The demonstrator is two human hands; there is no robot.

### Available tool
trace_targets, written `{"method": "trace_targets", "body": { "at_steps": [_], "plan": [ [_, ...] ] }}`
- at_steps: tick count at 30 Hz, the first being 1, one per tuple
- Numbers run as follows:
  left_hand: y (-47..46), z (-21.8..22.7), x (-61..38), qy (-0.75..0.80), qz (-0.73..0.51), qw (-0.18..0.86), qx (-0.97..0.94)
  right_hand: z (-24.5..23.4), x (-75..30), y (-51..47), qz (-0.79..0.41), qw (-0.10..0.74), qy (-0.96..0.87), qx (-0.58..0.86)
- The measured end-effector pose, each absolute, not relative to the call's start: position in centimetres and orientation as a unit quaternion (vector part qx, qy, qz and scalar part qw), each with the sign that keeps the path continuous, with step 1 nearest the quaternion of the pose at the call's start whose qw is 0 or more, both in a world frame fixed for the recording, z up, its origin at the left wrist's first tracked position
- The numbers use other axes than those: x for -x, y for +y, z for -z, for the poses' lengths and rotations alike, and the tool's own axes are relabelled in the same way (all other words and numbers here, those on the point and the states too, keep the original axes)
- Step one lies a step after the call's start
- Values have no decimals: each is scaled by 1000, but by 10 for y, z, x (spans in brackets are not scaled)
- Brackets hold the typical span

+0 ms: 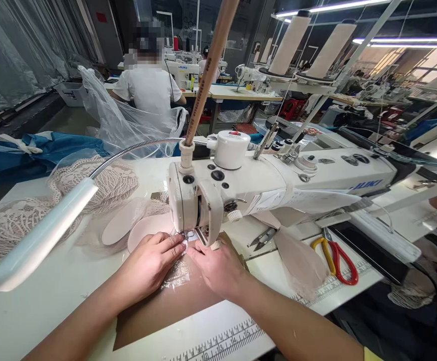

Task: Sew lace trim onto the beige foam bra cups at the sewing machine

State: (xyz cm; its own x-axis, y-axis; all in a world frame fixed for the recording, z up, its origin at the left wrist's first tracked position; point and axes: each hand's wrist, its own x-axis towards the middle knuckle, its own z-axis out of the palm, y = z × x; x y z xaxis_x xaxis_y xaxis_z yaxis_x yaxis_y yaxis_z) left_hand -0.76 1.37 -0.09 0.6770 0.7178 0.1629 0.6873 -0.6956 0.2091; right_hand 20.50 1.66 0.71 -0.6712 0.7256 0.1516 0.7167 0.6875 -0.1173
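Note:
My left hand (pixel 156 260) lies beside the presser foot of a white sewing machine (pixel 188 200), fingers together and bent over the edge of a pale beige bra cup (pixel 141 229). On the other side of the needle, my right hand (pixel 218 268) is closed, its thumb pointing toward the left fingertips. A small bit of white material (pixel 185 244) shows between the two hands at the foot; what the right fingers grip is hidden. Beneath both hands lies a brown sheet (pixel 173 311) with clear tape on it.
Lace bra pieces (pixel 94 178) lie at left under a bendable lamp (pixel 41 235). Thread snips (pixel 263 238), sheer beige fabric (pixel 301 265) and red-and-yellow-handled scissors (pixel 342 263) lie at right. A wooden rod (pixel 210 70) rises from the machine head. Another person (pixel 146 90) sits ahead.

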Motion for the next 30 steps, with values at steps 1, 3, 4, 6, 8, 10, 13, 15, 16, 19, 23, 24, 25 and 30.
{"method": "trace_targets", "body": {
  "at_steps": [1, 3, 4, 6, 8, 10, 13, 15, 16, 19, 23, 24, 25, 30],
  "plan": [
    [14, 1, 8, 386, -121, 66, -912, -8, -204, 17, -25, 87, -909, 406],
    [16, 2, 8, 391, -126, 70, -909, -7, -202, 18, -30, 80, -903, 420],
    [16, 2, 8, 394, -128, 74, -907, -7, -202, 18, -34, 80, -902, 422],
    [17, 1, 8, 402, -128, 80, -903, -5, -203, 19, -37, 83, -903, 419],
    [18, 1, 8, 411, -126, 79, -899, -4, -204, 20, -38, 89, -906, 412],
    [18, 0, 8, 422, -125, 69, -895, -4, -205, 21, -39, 96, -909, 404],
    [16, -3, 7, 437, -120, 43, -890, -5, -206, 22, -42, 114, -909, 399],
    [16, -6, 6, 448, -110, 28, -887, -4, -206, 22, -42, 122, -909, 396],
    [15, -7, 5, 453, -104, 22, -885, -4, -206, 22, -42, 124, -909, 395],
    [16, -9, 2, 464, -86, 4, -882, -4, -207, 22, -46, 131, -909, 392],
    [14, -11, 4, 476, -64, -22, -877, -1, -209, 23, -59, 155, -908, 385],
    [12, -13, 5, 482, -57, -23, -874, 1, -210, 23, -63, 162, -907, 384],
    [11, -16, 7, 489, -48, -19, -871, 3, -211, 23, -64, 169, -905, 386],
    [-1, -31, 9, 516, -1, 67, -854, 10, -216, 23, -52, 182, -888, 418]
  ]
}}
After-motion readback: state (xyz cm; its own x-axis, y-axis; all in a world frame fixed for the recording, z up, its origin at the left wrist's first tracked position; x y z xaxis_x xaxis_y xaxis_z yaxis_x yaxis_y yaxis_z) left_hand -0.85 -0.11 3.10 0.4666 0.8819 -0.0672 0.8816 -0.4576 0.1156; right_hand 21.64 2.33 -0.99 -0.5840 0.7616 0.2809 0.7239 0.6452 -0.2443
